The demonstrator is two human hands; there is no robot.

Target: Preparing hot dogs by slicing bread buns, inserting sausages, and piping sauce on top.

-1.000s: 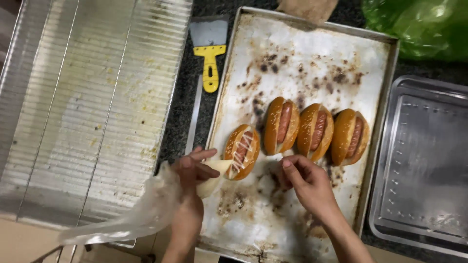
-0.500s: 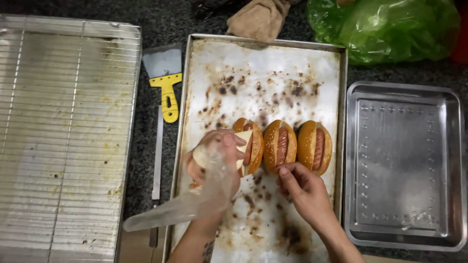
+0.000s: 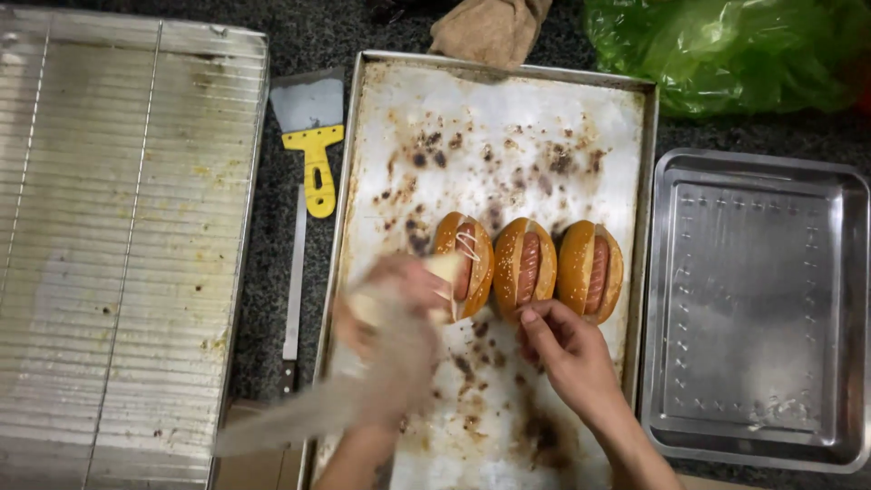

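Sauce lines go on the sausage buns, one bun begun and two plain.

The left hand (image 3: 386, 304), blurred, has its grip pressed together around a piping bag (image 3: 363, 363) whose tip is over the left bun (image 3: 463, 263); this bun already carries a few white lines. The middle bun (image 3: 524, 266) and the right bun (image 3: 591, 269) show none. The right hand (image 3: 567, 354) rests fingertips at the middle bun, fingers loosely together, holding nothing. All three sit on the stained baking tray (image 3: 508, 118). The steel pan (image 3: 753, 299) and wire rack (image 3: 118, 245) hold nothing.
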